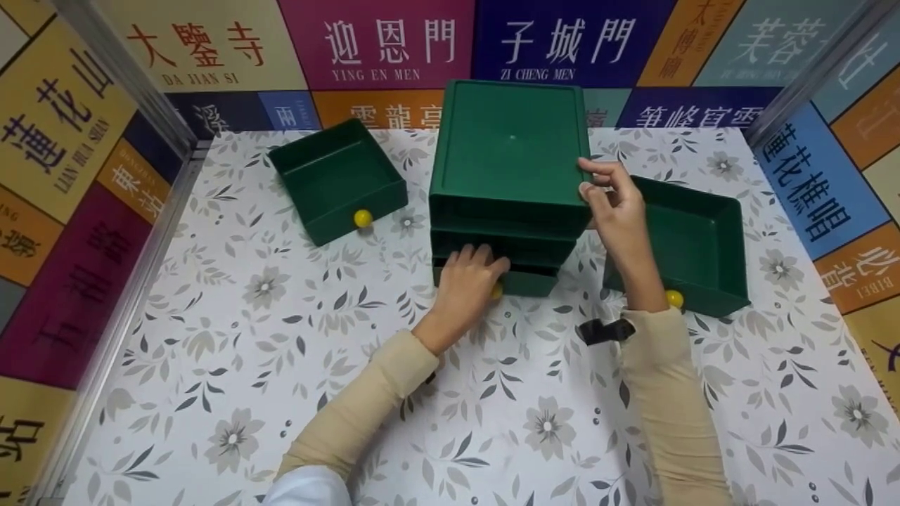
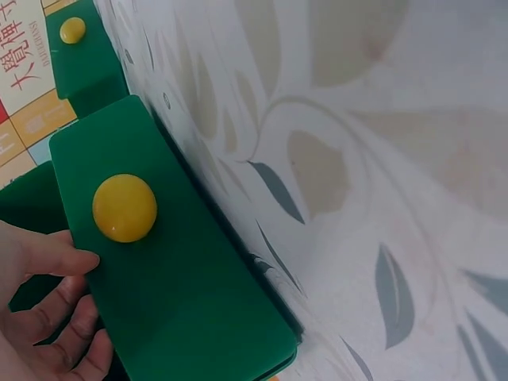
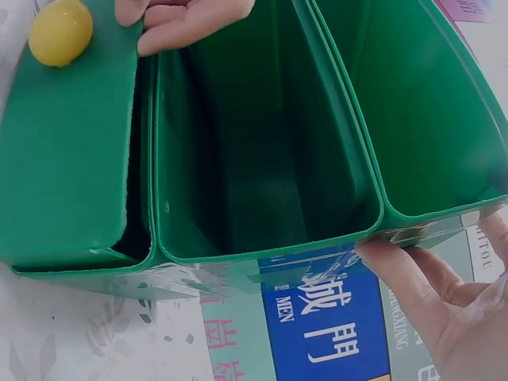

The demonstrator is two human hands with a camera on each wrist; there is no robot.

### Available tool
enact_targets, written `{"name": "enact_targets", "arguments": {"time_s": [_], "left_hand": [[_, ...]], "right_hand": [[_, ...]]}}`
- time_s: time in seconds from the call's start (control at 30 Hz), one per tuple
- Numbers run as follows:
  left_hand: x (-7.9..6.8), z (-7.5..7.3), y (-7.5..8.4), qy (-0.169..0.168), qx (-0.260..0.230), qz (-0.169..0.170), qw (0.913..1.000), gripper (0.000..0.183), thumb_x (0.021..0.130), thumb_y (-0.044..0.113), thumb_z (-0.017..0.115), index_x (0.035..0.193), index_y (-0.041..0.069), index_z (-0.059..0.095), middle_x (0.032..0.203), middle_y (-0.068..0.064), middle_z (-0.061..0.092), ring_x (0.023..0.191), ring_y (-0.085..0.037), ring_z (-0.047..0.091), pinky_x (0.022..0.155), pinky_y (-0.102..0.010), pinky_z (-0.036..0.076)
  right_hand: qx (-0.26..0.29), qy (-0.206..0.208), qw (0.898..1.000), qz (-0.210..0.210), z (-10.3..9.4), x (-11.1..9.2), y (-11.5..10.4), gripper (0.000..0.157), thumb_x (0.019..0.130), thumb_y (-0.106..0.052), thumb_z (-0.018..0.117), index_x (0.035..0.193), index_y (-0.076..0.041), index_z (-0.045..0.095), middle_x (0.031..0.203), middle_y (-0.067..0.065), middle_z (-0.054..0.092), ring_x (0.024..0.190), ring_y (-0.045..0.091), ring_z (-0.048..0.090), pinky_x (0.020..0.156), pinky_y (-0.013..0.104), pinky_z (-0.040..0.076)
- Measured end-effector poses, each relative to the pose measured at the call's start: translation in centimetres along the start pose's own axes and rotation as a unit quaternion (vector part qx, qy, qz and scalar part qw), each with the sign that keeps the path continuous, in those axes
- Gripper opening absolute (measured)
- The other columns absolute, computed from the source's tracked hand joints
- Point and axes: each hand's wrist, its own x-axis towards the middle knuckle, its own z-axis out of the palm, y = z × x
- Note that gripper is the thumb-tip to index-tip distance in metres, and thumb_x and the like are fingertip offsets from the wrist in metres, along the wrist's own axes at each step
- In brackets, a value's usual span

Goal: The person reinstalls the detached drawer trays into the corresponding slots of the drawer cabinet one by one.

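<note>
A green drawer cabinet (image 1: 513, 140) stands at the middle of the table, its upper two compartments without drawers. In the bottom compartment sits a green drawer (image 2: 198, 309) with a round yellow knob (image 2: 125, 208). My left hand (image 1: 464, 295) pinches the upper edge of this drawer's front, thumb outside and fingers bent over the edge. With bent fingers and thumb, my right hand (image 1: 620, 211) holds the cabinet's right side near the top front corner. In the right wrist view its thumb (image 3: 389, 266) presses the side wall by the compartment rims.
One loose green drawer (image 1: 327, 228) lies left of the cabinet, its yellow knob (image 1: 363, 218) facing forward. Another loose drawer (image 1: 714, 303) is at the right, behind my right forearm, with a yellow knob (image 1: 674, 299). Printed panels (image 1: 394, 42) enclose the flower-patterned table (image 1: 232, 337).
</note>
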Motion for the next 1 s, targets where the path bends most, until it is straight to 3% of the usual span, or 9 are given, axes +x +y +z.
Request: {"name": "enact_targets", "arguments": {"time_s": [0.23,0.33,0.47,0.63,0.77,1.0], "left_hand": [[0.3,0.4,-0.1,0.045,0.014,0.011,0.9988,0.017,0.075,0.014,0.069,0.091,0.021,0.067,0.089,-0.003,0.063,0.078,-0.022,0.057,0.061,-0.033,0.046],[0.3,0.3,-0.2,0.049,0.019,0.013,0.9986,0.015,0.074,0.014,0.07,0.088,0.02,0.067,0.087,-0.003,0.064,0.077,-0.022,0.058,0.06,-0.033,0.045],[0.0,-0.3,0.0,0.035,0.013,0.01,0.9993,0.018,0.074,0.017,0.072,0.092,0.018,0.068,0.092,-0.003,0.063,0.082,-0.022,0.058,0.063,-0.033,0.047],[-0.9,-0.9,0.6,0.008,-0.005,0.002,1.0,0.012,0.085,0.016,0.063,0.097,0.016,0.067,0.094,-0.005,0.063,0.082,-0.022,0.058,0.063,-0.033,0.049],[-1.5,-0.8,1.0,-0.028,-0.009,-0.008,0.9995,0.013,0.091,0.02,0.057,0.098,0.014,0.065,0.09,-0.007,0.064,0.076,-0.022,0.06,0.057,-0.033,0.049],[-1.9,-0.3,0.9,-0.066,-0.01,-0.024,0.9975,0.014,0.092,0.022,0.056,0.1,0.012,0.063,0.089,-0.008,0.063,0.074,-0.022,0.06,0.057,-0.033,0.049]], "right_hand": [[-0.006,-0.001,1.0,-0.004,-0.1,0.0,0.1,0.035,0.091,-0.007,0.048,0.123,0.005,0.053,0.125,0.014,0.053,0.093,0.008,0.046,0.076,0.022,0.04],[-0.005,-0.003,1.0,-0.007,-0.1,0.0,0.1,0.035,0.091,-0.008,0.048,0.124,0.004,0.053,0.123,0.013,0.053,0.092,0.008,0.046,0.075,0.022,0.04],[-0.004,-0.002,1.0,-0.007,-0.1,-0.1,0.1,0.035,0.091,-0.008,0.048,0.123,0.004,0.054,0.119,0.01,0.054,0.09,0.008,0.046,0.069,0.021,0.039],[-0.013,0.002,1.0,-0.002,-0.1,-0.1,0.0,0.035,0.091,-0.008,0.049,0.123,0.003,0.054,0.117,0.008,0.055,0.09,0.008,0.047,0.066,0.02,0.039],[-0.021,0.003,1.0,0.002,-0.1,0.0,-0.2,0.035,0.091,-0.008,0.048,0.123,0.003,0.054,0.121,0.012,0.055,0.092,0.007,0.047,0.07,0.02,0.039],[-0.025,0.01,1.0,0.013,-0.2,0.0,-0.3,0.033,0.09,-0.008,0.049,0.121,0.0,0.058,0.115,0.009,0.057,0.087,0.009,0.051,0.061,0.018,0.042]]}}
